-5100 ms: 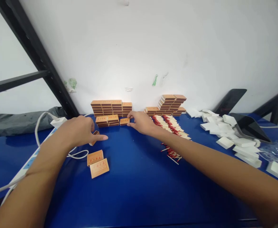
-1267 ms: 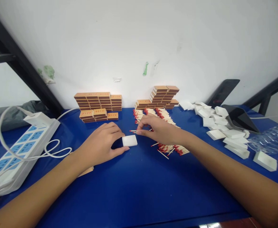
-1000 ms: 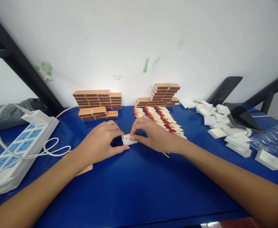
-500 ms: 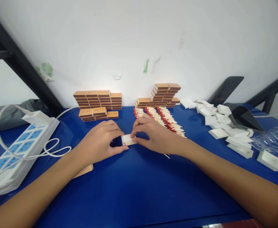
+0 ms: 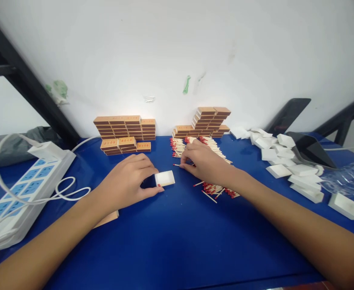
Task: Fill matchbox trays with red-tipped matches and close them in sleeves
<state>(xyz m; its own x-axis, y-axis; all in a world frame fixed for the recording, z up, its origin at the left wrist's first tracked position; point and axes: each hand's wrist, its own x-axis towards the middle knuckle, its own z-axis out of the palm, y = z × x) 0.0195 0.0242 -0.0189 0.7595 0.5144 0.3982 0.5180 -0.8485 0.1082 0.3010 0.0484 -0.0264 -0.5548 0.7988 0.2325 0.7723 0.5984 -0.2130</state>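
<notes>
Both forearms come in from the bottom corners, angled toward the middle. Left hand [image 5: 128, 179] sits palm down, fingers curled, thumb + index tips pinched forward at its right edge. Right hand [image 5: 205, 163] is a bit further out, knuckles up, fingers bent w/ tips pointing left. Hands are near each other, not touching.

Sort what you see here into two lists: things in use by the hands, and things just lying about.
In use: left hand, white tray, right hand, matches.

Lying about: power strip, stacked matchboxes, spare white trays.
</notes>
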